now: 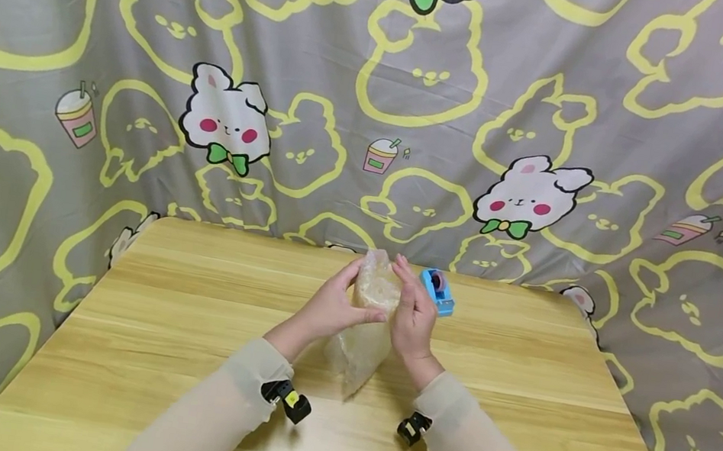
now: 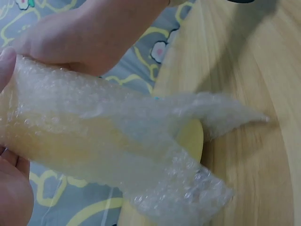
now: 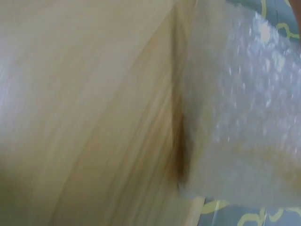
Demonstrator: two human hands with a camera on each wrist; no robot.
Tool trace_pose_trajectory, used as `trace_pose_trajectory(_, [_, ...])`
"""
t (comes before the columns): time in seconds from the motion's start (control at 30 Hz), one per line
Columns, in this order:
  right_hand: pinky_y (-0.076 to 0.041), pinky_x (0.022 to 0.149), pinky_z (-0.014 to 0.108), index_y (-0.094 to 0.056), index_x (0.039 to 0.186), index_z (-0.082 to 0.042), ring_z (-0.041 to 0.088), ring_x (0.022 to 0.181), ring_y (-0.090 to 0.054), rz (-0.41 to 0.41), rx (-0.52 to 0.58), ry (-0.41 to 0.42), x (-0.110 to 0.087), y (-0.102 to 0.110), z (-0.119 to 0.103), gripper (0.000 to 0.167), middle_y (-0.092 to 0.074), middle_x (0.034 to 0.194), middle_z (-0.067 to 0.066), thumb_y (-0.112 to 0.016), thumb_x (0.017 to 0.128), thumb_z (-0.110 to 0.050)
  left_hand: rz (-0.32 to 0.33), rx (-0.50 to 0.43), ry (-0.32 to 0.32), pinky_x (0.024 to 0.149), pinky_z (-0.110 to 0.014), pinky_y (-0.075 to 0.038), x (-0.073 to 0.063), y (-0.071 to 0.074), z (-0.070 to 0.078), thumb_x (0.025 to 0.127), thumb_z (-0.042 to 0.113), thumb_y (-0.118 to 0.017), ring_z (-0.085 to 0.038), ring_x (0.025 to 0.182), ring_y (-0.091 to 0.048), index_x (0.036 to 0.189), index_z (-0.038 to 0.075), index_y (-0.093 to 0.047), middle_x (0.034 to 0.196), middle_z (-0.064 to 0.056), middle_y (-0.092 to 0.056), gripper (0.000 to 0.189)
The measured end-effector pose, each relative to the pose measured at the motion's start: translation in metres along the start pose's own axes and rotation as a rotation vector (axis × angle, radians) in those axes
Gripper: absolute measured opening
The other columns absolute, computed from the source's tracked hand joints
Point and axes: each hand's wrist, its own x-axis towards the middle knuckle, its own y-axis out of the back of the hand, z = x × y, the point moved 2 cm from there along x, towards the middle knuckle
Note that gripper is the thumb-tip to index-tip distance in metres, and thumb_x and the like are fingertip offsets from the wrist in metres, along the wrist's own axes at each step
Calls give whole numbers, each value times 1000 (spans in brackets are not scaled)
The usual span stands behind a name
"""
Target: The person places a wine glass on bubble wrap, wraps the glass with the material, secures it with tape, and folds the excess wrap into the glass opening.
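Observation:
A bundle of clear bubble wrap (image 1: 361,345) is held upright over the middle of the table between the two hands. Something yellowish shows through it. In the left wrist view a smooth, pale yellow rounded edge (image 2: 194,136) peeks out between two loose flaps of the wrap; the rest of that item is covered. My left hand (image 1: 332,306) grips the bundle from the left, thumb across its near side. Against the right side rests my right hand (image 1: 413,321), its fingers extended upward. The wrap fills the right part of the right wrist view.
A blue tape dispenser (image 1: 437,294) with a roll in it stands just behind the right hand. The wooden table (image 1: 199,295) reaches back to a grey curtain (image 1: 331,44) with yellow outlines and cartoon animals. Small black cameras sit at both wrists.

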Motion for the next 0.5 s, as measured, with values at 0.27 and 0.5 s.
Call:
trace_pose_trajectory(0.27, [-34, 113, 25, -56, 127, 19, 52, 123, -51, -161, -53, -6, 0, 4, 3, 50, -55, 132, 35, -29, 112, -20, -32, 139, -21, 116, -48, -30, -2, 4, -1, 79, 31, -87, -26, 144, -35, 156, 16, -36, 157, -5, -39, 93])
trace_pose_trajectory(0.5, [-34, 113, 24, -57, 130, 14, 48, 124, -53, -142, -72, 44, -14, 4, 32, 55, -57, 135, 29, -29, 112, -30, -88, 311, -155, 119, -43, -26, -4, 6, 2, 85, 32, -81, -24, 147, -31, 156, 15, -37, 160, -5, -34, 85])
